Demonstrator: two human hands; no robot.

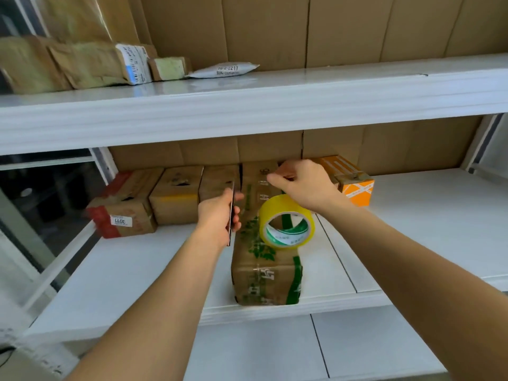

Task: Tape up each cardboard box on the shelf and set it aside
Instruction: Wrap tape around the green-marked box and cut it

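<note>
In the head view, what the right hand [302,185] pinches over the box's far end is too small to be made out. 1 long cardboard box [264,251] lies on the shelf [137,270] between both hands, 1 yellow tape roll [286,221] standing on it. A thin flat tool [231,213] is gripped by the left hand [220,215] beside the box. 4 more boxes [176,196] are lined up behind.

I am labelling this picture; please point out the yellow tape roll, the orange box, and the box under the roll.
yellow tape roll [286,213]: head view, on its yellow outer band.
orange box [358,191]: head view, on its orange front face.
long cardboard box [261,279]: head view, on its near end.
</note>
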